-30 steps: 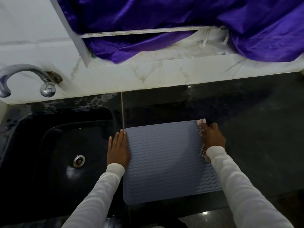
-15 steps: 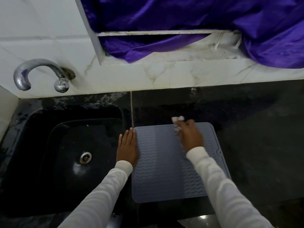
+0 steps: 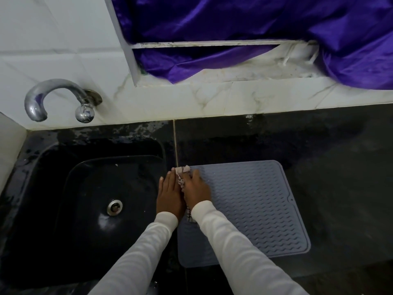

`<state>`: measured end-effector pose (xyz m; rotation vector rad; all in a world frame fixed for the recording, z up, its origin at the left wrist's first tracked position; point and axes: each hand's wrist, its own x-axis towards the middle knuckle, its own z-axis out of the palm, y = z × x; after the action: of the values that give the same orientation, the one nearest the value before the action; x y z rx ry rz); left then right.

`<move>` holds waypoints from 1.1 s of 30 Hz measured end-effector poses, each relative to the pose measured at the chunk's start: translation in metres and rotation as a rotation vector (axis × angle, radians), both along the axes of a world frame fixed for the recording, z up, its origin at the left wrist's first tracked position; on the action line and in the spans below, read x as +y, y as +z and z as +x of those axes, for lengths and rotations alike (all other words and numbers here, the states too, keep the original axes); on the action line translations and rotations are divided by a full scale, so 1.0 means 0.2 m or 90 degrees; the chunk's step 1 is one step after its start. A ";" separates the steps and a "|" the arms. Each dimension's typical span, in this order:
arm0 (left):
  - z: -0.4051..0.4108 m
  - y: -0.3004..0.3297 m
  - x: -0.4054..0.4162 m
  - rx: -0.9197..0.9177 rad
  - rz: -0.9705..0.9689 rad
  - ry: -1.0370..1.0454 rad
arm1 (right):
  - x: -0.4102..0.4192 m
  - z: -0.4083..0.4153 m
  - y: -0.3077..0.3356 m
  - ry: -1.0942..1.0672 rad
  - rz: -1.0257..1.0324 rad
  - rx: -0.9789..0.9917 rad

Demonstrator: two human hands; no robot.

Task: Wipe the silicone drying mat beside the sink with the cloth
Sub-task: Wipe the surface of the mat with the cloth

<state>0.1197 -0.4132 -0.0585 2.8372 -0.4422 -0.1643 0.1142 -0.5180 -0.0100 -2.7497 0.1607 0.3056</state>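
Note:
A grey silicone drying mat (image 3: 255,209) with a wavy ribbed surface lies flat on the black counter, just right of the sink. My right hand (image 3: 196,189) presses a small checked cloth (image 3: 182,173) onto the mat's far left corner; bits of cloth stick out past the fingertips and below the wrist. My left hand (image 3: 169,195) lies flat, fingers together, on the mat's left edge, touching the right hand. Both arms wear white sleeves.
A black sink (image 3: 89,209) with a metal drain (image 3: 114,207) sits to the left. A chrome tap (image 3: 57,99) juts from the white marble wall. Purple fabric (image 3: 255,28) hangs over the ledge behind. Dark counter (image 3: 340,167) stretches right of the mat.
My right hand has swept the cloth leftward along the mat's far edge, from the right corner to the left corner beside my left hand. The left hand stayed on the left edge.

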 end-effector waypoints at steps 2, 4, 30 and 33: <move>0.00 0.01 0.00 0.001 0.007 0.008 | -0.01 0.00 -0.01 0.013 -0.001 -0.008; 0.00 0.01 -0.01 0.005 0.028 0.014 | -0.05 0.00 -0.03 0.018 -0.006 -0.015; -0.02 -0.02 -0.05 -0.014 0.057 0.062 | -1.47 -0.19 -0.06 -0.229 -0.121 -0.045; -0.03 -0.01 -0.05 -0.011 0.056 0.057 | -1.52 -0.22 -0.03 -0.257 -0.122 -0.024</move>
<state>0.1144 -0.4226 -0.0603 2.9402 -0.3183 -0.1446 0.0710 -0.8230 -0.0153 -2.8196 0.7570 0.1334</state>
